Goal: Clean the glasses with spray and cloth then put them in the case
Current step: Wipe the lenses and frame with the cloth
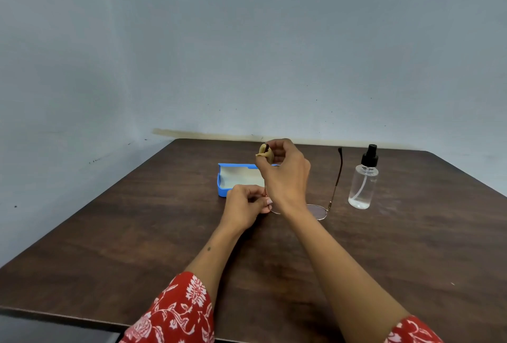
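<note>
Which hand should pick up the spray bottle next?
Right. The spray bottle stands on the right hand's side, nearer to it, though that hand pinches the cloth. The left hand grips the glasses.

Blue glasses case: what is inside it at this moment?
The open blue glasses case shows only a pale lining; no glasses lie in the part that shows. The right hand, wiping a temple with the cloth, and the left hand cover its right and near parts.
</note>
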A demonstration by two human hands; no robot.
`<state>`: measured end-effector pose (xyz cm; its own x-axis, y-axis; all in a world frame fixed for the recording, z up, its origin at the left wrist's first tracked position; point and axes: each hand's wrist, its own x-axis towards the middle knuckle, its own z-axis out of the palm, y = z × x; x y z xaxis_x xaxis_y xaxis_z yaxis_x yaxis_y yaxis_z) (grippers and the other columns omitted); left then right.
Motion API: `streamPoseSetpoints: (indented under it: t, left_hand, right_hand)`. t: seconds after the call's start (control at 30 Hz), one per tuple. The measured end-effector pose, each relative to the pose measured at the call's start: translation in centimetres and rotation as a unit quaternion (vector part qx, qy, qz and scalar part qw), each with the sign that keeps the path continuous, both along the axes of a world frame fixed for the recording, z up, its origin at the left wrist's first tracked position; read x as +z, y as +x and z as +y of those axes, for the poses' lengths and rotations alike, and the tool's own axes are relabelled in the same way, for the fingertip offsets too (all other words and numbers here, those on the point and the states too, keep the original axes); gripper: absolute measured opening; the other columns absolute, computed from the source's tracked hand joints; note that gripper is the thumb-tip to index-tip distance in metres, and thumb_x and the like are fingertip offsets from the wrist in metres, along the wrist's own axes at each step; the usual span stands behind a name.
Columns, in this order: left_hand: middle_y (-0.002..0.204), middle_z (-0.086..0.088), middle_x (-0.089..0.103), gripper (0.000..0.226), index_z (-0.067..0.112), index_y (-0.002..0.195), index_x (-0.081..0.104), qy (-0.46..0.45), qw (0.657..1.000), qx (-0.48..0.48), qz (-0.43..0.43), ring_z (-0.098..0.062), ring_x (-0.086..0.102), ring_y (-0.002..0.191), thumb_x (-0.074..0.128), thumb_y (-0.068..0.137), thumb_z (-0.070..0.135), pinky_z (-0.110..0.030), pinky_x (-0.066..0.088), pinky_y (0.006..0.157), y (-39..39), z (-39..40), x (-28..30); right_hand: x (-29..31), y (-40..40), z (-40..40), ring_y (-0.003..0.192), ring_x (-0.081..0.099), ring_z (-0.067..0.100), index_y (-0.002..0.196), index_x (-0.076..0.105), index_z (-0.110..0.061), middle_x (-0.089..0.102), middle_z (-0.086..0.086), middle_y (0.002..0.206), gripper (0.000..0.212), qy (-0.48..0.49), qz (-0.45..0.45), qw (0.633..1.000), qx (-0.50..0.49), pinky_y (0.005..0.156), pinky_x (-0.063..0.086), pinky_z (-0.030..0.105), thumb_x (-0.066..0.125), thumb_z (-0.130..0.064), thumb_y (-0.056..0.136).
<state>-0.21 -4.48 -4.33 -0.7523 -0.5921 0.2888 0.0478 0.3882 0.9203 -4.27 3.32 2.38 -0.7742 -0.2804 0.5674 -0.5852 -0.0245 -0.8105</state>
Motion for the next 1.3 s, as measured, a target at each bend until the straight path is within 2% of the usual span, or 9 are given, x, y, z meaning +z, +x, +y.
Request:
streamPoseSetpoints:
  t: [0.2,0.5,0.63,0.7,0.9,0.97,1.03,1.17,1.3]
  left_hand:
    - [0.070,-0.011,0.066,0.013,-0.006,0.084,0.069,0.000,1.000,0.004,0.002,0.002,0.062,0.054,0.058,0.081,-0.012,-0.009,0.047,0.057,0.0,0.1,0.0]
    - [0.074,-0.013,0.068,0.012,-0.002,0.085,0.070,0.011,1.000,0.006,0.001,-0.002,0.064,0.058,0.060,0.082,-0.009,-0.012,0.051,0.060,-0.4,-0.2,-0.3]
    - [0.072,-0.012,0.069,0.020,0.011,0.074,0.069,0.032,0.999,0.003,0.009,-0.017,0.067,0.068,0.063,0.082,-0.006,-0.025,0.057,0.071,-0.4,-0.3,-0.4]
    - [0.071,-0.011,0.069,0.021,0.014,0.072,0.068,0.041,0.999,0.005,0.011,-0.019,0.068,0.068,0.064,0.082,-0.005,-0.028,0.058,0.073,-0.4,-0.3,-0.4]
    - [0.069,-0.005,0.069,0.016,0.012,0.076,0.069,0.045,0.999,0.007,0.004,-0.012,0.068,0.064,0.065,0.083,-0.003,-0.017,0.056,0.066,-0.3,-0.2,-0.3]
    - [0.071,-0.004,0.069,0.016,0.014,0.076,0.069,0.041,0.999,0.011,-0.002,-0.012,0.069,0.065,0.066,0.083,0.000,-0.019,0.057,0.069,-0.4,-0.3,-0.2]
    - [0.072,-0.005,0.070,0.015,0.015,0.076,0.069,0.044,0.999,0.014,-0.002,-0.013,0.069,0.067,0.067,0.082,0.001,-0.024,0.058,0.073,-0.4,-0.3,-0.1]
    - [0.075,-0.004,0.070,0.016,0.016,0.076,0.069,0.053,0.998,0.016,-0.001,-0.016,0.070,0.071,0.068,0.082,0.001,-0.027,0.058,0.077,-0.5,-0.3,-0.1]
    - [0.077,-0.006,0.070,0.016,0.016,0.076,0.069,0.048,0.999,0.012,0.000,-0.017,0.070,0.070,0.068,0.081,0.001,-0.024,0.058,0.074,-0.5,-0.2,0.1]
  right_hand:
    - [0.9,0.4,0.3,0.067,0.056,-0.005,0.084,0.061,-0.019,0.061,-0.014,0.068,0.015,-0.033,0.006,0.999,-0.011,0.064,0.044,0.011,0.066,-0.011,0.072]
    - [1.7,0.6,0.7,0.065,0.058,0.004,0.084,0.062,-0.016,0.062,-0.012,0.067,0.015,-0.056,0.022,0.998,-0.024,0.067,0.050,0.022,0.066,-0.010,0.071]
    - [2.5,0.6,1.0,0.061,0.057,0.002,0.081,0.063,-0.015,0.062,-0.012,0.066,0.012,-0.070,0.035,0.997,-0.021,0.067,0.052,0.028,0.065,-0.008,0.072]
    - [3.4,0.8,1.6,0.061,0.056,0.002,0.081,0.063,-0.015,0.063,-0.009,0.066,0.012,-0.078,0.043,0.996,-0.013,0.065,0.052,0.026,0.066,-0.007,0.072]
    - [6.0,-0.3,7.0,0.066,0.064,0.004,0.083,0.068,-0.018,0.068,-0.009,0.072,0.013,-0.114,0.075,0.989,-0.053,0.062,0.049,0.015,0.067,-0.009,0.073]
    - [5.4,-1.3,9.8,0.067,0.065,0.005,0.081,0.070,-0.020,0.069,-0.009,0.071,0.010,-0.083,0.035,0.991,-0.099,0.071,0.052,0.021,0.066,-0.015,0.072]
    - [4.1,-2.5,12.3,0.073,0.066,0.009,0.074,0.071,-0.021,0.070,-0.009,0.069,0.006,0.018,-0.024,0.992,-0.124,0.078,0.052,0.027,0.066,-0.019,0.072]
    - [1.0,-4.8,13.9,0.083,0.067,0.018,0.059,0.071,-0.025,0.072,-0.004,0.073,0.012,0.216,-0.123,0.965,-0.087,0.082,0.053,0.034,0.075,-0.018,0.067]
    - [-0.8,-5.9,12.2,0.079,0.070,0.020,0.058,0.074,-0.021,0.073,-0.001,0.072,0.013,0.244,-0.180,0.953,-0.005,0.080,0.057,0.041,0.076,-0.012,0.067]
